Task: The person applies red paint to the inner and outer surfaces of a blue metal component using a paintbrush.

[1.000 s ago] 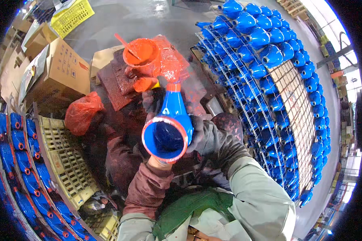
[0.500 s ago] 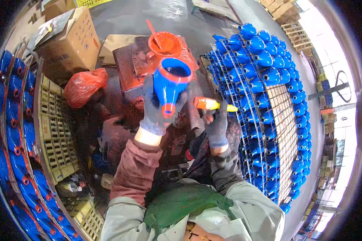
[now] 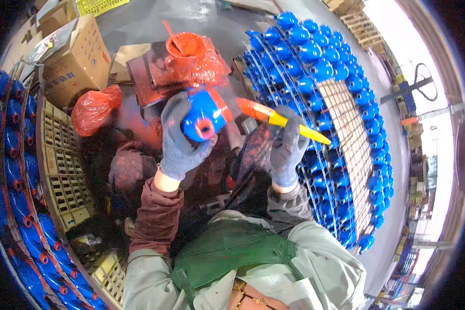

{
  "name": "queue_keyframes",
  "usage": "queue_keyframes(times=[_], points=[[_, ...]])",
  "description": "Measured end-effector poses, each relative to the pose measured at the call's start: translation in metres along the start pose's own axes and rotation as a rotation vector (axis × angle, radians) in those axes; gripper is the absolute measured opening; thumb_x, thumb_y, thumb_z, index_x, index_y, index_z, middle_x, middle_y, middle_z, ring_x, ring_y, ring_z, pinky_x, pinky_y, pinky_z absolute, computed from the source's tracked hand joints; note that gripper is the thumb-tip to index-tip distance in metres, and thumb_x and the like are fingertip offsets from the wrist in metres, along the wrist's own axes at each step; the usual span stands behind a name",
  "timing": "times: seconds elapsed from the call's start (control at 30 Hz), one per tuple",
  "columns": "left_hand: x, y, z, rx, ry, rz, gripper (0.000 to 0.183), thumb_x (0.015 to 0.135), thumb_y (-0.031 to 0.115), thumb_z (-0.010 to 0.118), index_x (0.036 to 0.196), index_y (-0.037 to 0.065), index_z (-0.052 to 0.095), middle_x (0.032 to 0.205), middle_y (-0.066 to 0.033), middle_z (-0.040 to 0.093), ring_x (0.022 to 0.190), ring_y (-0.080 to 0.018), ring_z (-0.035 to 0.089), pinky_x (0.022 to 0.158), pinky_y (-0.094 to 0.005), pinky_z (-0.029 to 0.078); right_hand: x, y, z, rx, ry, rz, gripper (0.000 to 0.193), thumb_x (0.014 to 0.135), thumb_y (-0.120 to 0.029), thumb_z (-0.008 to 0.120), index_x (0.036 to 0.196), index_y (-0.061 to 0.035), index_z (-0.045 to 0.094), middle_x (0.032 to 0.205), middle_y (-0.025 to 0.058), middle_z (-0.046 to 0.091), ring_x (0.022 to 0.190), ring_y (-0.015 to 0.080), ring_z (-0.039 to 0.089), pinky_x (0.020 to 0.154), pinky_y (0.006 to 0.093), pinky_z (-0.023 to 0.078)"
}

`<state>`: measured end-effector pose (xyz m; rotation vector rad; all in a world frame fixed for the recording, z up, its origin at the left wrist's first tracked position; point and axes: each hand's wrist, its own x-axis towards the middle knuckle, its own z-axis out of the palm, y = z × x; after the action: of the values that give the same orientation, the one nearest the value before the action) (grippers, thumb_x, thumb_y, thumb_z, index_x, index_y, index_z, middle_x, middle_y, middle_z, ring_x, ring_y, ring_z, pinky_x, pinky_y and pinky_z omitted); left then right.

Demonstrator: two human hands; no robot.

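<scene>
My left hand (image 3: 178, 139), in a grey glove, is wrapped round a glossy blue hollow casting (image 3: 204, 114). The casting lies on its side, its narrow end with a red-ringed hole toward me and its wide, red-edged end toward the right. In my gloved right hand (image 3: 288, 147) is a paintbrush (image 3: 274, 118) with a yellow handle, pinched between thumb and fingers. Its red bristles point left, close to the casting's wide end; whether they touch it I cannot tell. Beyond the casting, a red paint-covered pot (image 3: 199, 59) has a red stick (image 3: 171, 35) leaning in it.
On the right stands a wire rack (image 3: 346, 129) loaded with several blue castings (image 3: 310, 51). More castings with red-ringed holes (image 3: 18, 150) line the left, beside cream plastic crates (image 3: 67, 160). A red plastic bag (image 3: 95, 109) and a cardboard box (image 3: 80, 62) sit at the far left.
The casting has tipped from wide mouth up and away to lying sideways, mouth to the right. The brush is now angled down to the right. The view has shifted, moving the surroundings leftward.
</scene>
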<state>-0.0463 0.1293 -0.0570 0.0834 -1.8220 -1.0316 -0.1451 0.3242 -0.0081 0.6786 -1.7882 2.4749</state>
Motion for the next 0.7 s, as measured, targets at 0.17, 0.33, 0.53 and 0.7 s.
queue_keyframes(times=[0.17, 0.33, 0.53, 0.7], points=[[-0.041, 0.005, -0.020, 0.154, -0.083, 0.415, 0.055, 0.064, 0.015, 0.080, 0.113, 0.012, 0.054, 0.125, -0.0158, 0.048, 0.116, -0.0451, 0.050, 0.096, -0.0552, 0.045, -0.004, -0.048, 0.034, -0.205, -0.105, 0.030, 0.021, 0.090, -0.012, 0.059, 0.098, 0.0055, 0.065, 0.092, 0.0156, 0.069, 0.072, 0.0120, 0.060, 0.066, 0.0254, 0.047], [-0.057, 0.017, -0.012, 0.095, 0.000, 0.273, 0.048, 0.060, 0.013, 0.080, 0.104, 0.016, 0.059, 0.126, -0.0138, 0.048, 0.118, -0.0470, 0.048, 0.095, -0.0567, 0.045, -0.020, -0.031, 0.015, -0.255, -0.206, -0.070, 0.017, 0.089, -0.011, 0.060, 0.095, 0.0046, 0.065, 0.089, 0.0151, 0.068, 0.060, 0.0110, 0.056, 0.051, 0.0231, 0.042], [-0.047, 0.027, -0.019, 0.247, -0.189, 0.266, 0.031, 0.071, 0.013, 0.074, 0.099, 0.020, 0.062, 0.122, -0.0098, 0.051, 0.116, -0.0436, 0.048, 0.094, -0.0567, 0.044, -0.020, -0.031, 0.010, -0.158, -0.075, 0.017, 0.017, 0.089, -0.009, 0.058, 0.098, 0.0058, 0.063, 0.093, 0.0149, 0.067, 0.069, 0.0134, 0.061, 0.060, 0.0235, 0.047], [-0.046, 0.030, -0.018, 0.299, -0.238, 0.423, 0.030, 0.069, 0.016, 0.074, 0.095, 0.025, 0.062, 0.117, -0.0049, 0.051, 0.112, -0.0374, 0.047, 0.090, -0.0566, 0.045, 0.003, -0.049, 0.033, -0.377, -0.261, 0.012, 0.014, 0.088, -0.005, 0.060, 0.096, 0.0052, 0.067, 0.079, 0.0064, 0.066, 0.064, 0.0083, 0.058, 0.056, 0.0215, 0.045]])
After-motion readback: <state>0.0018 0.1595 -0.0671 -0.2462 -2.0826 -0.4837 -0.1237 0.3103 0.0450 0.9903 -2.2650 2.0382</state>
